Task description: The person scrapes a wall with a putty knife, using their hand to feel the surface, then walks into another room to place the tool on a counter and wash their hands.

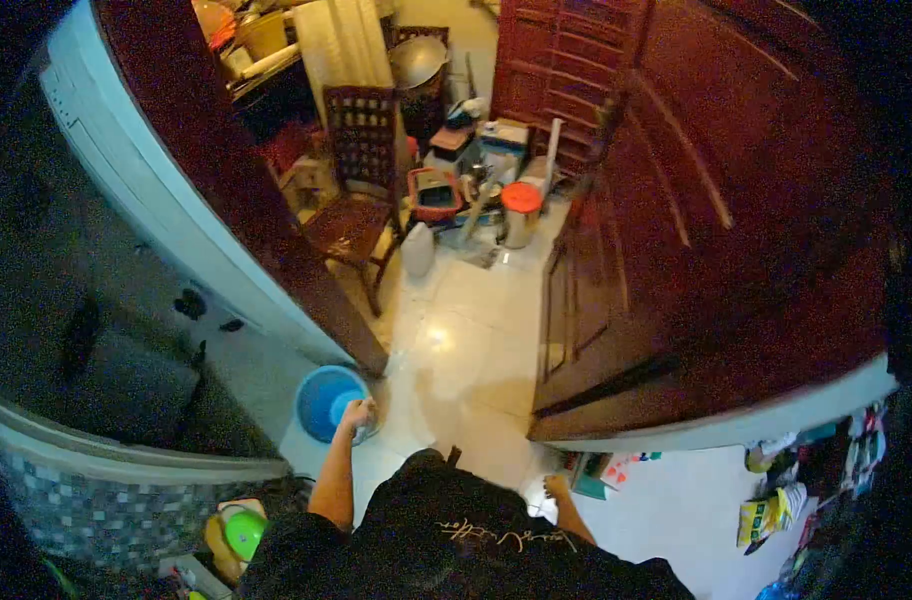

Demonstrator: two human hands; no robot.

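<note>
My left hand (357, 412) reaches forward, its fingers curled, and overlaps the right rim of a round blue bucket (321, 402). Something pale shows just beneath the fingers; I cannot tell what it is. The bucket's inside faces up towards me, beside the foot of the dark door frame. Low at my right side hangs my right hand (556, 487), small and blurred, near a green-edged box or packet (598, 478). Its fingers do not show clearly.
Ahead, a tiled floor (466, 340) runs through a doorway between a dark red frame (266, 220) and a reddish-brown door (706, 230). Beyond stand a wooden chair (356, 215), a red-lidded container (521, 215), a red basket (436, 195) and clutter. A green round thing (245, 534) lies lower left.
</note>
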